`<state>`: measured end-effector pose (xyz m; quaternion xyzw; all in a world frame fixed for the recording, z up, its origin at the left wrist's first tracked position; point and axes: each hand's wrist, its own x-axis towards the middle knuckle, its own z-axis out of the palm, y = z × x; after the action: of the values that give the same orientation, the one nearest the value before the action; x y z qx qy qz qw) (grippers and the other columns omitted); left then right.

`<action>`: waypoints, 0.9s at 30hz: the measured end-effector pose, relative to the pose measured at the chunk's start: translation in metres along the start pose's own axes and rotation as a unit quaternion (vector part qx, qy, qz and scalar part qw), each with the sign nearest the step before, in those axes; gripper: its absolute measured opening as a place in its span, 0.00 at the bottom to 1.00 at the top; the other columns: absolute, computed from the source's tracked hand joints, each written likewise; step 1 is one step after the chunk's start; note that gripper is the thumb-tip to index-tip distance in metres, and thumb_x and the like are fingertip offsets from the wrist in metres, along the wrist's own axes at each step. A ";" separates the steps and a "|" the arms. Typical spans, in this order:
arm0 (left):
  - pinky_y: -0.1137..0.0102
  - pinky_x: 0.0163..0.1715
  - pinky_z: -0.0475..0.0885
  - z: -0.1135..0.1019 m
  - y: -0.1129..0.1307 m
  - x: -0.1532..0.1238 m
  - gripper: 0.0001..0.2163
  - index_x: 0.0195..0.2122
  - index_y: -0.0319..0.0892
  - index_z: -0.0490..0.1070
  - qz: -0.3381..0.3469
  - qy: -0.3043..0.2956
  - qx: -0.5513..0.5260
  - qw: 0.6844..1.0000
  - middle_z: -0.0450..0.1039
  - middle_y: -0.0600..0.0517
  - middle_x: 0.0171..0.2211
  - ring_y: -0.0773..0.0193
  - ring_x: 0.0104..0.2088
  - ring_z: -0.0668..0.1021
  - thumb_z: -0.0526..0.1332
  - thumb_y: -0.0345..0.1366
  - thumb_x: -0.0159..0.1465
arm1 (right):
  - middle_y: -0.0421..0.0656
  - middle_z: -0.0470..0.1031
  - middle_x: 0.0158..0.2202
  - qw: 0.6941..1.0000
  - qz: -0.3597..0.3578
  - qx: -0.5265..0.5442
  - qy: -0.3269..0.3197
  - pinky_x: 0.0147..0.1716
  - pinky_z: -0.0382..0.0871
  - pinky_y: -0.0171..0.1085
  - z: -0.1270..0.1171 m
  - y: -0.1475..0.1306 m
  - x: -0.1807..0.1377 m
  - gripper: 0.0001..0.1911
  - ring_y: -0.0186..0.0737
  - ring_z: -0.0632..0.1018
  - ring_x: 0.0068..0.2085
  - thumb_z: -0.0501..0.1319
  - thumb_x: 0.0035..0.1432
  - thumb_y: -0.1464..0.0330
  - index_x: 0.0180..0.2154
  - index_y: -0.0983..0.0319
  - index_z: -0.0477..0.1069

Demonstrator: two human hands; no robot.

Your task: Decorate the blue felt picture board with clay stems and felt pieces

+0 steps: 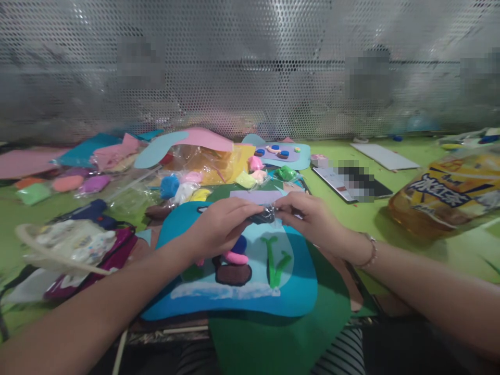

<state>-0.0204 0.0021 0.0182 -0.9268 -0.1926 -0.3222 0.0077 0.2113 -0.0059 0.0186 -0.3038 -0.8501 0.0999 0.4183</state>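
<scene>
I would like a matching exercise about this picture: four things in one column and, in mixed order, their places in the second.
Things
1. small dark item in clear plastic
2. large plastic bottle of amber drink
3. green forked clay-like strip
4. long white band

Places
A. near the lower edge of the rounded blue sheet
B. held between the left hand and the right hand
C. at the picture's right edge
D. just right of the black-edged brown oval

Pairs: 1-B, 2-C, 3-D, 4-A
</scene>
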 end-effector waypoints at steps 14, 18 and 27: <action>0.68 0.39 0.71 0.003 -0.002 0.003 0.14 0.46 0.43 0.66 0.041 -0.024 0.036 0.998 0.74 0.48 0.41 0.63 0.40 0.75 0.49 0.23 0.62 | 0.37 0.64 0.23 0.994 -0.006 0.016 -0.109 0.24 0.60 0.28 0.001 0.004 0.000 0.06 0.29 0.66 0.24 0.55 0.52 0.77 0.30 0.62 0.67; 0.67 0.38 0.71 0.002 -0.004 0.003 0.16 0.45 0.43 0.67 0.019 -0.026 0.064 0.997 0.74 0.48 0.42 0.62 0.40 0.75 0.48 0.22 0.61 | 0.36 0.63 0.23 0.995 0.013 0.017 -0.101 0.23 0.59 0.28 0.001 0.007 0.000 0.05 0.29 0.65 0.24 0.56 0.51 0.77 0.30 0.62 0.67; 0.60 0.38 0.68 -0.006 -0.023 -0.003 0.15 0.46 0.36 0.68 -0.150 -0.058 0.211 0.964 0.72 0.43 0.39 0.53 0.40 0.73 0.50 0.24 0.59 | 0.37 0.65 0.20 0.982 0.171 0.053 -0.055 0.21 0.62 0.30 -0.001 0.011 0.004 0.03 0.30 0.68 0.21 0.57 0.54 0.70 0.29 0.63 0.66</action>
<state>-0.0342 0.0212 0.0187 -0.8817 -0.3933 -0.2175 0.1435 0.2153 0.0050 0.0168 -0.4165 -0.8005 0.2317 0.3634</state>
